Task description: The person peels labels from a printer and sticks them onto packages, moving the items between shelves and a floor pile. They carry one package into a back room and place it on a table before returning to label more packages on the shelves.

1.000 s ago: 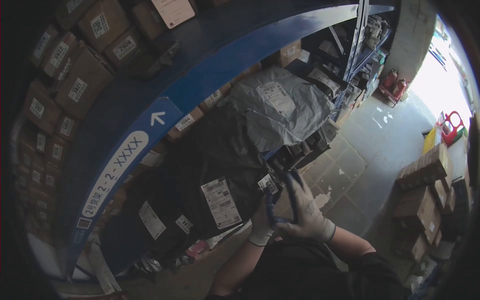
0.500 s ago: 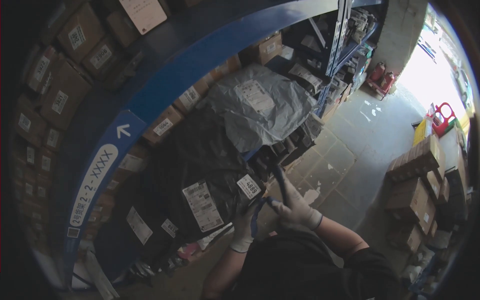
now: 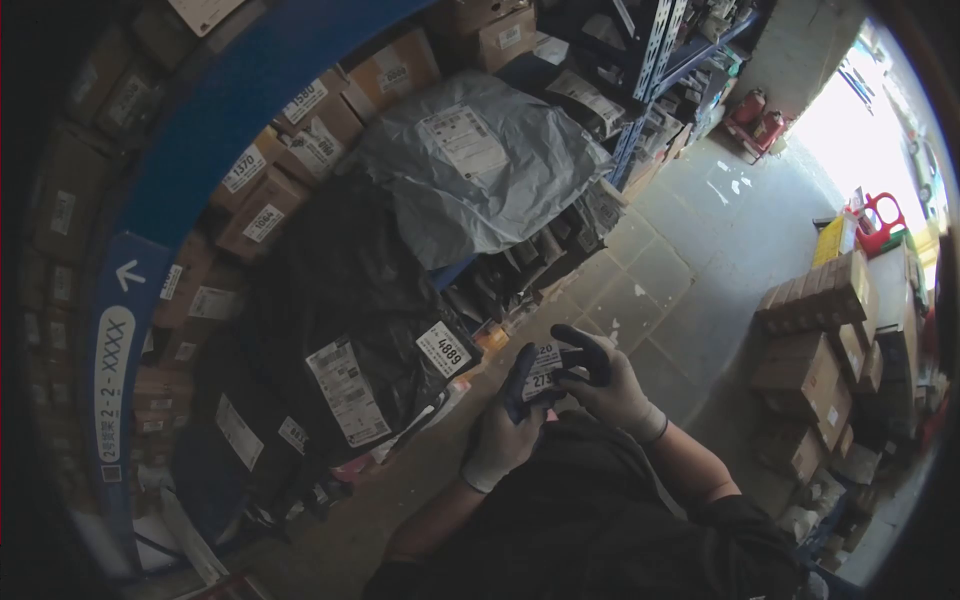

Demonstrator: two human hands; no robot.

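Observation:
A small white label (image 3: pixel 541 372) with black printed numbers shows between my two hands, in front of my body. My left hand (image 3: pixel 503 428), in a pale glove with dark fingers, is closed around the label's lower left side. From the right, my right hand (image 3: pixel 612 388), gloved the same way, has its bent fingers at the label's right edge; part of the label is hidden behind them. Left of the hands lies a large black plastic parcel (image 3: pixel 365 300), bearing a sticker (image 3: pixel 443 348) that reads 4889 and a longer shipping label (image 3: pixel 346 391).
A grey plastic parcel (image 3: pixel 490 200) lies beyond the black one. Numbered cartons (image 3: pixel 262 222) fill the shelves behind a blue shelf beam (image 3: pixel 150 215). Stacked cartons (image 3: pixel 800 375) stand right of the tiled floor (image 3: pixel 665 270). Red fire extinguishers (image 3: pixel 757 125) stand farther back.
The label's printed face has come into view between my hands. My right hand has shifted slightly right and lower. The camera view has turned, moving the shelf and parcels leftward.

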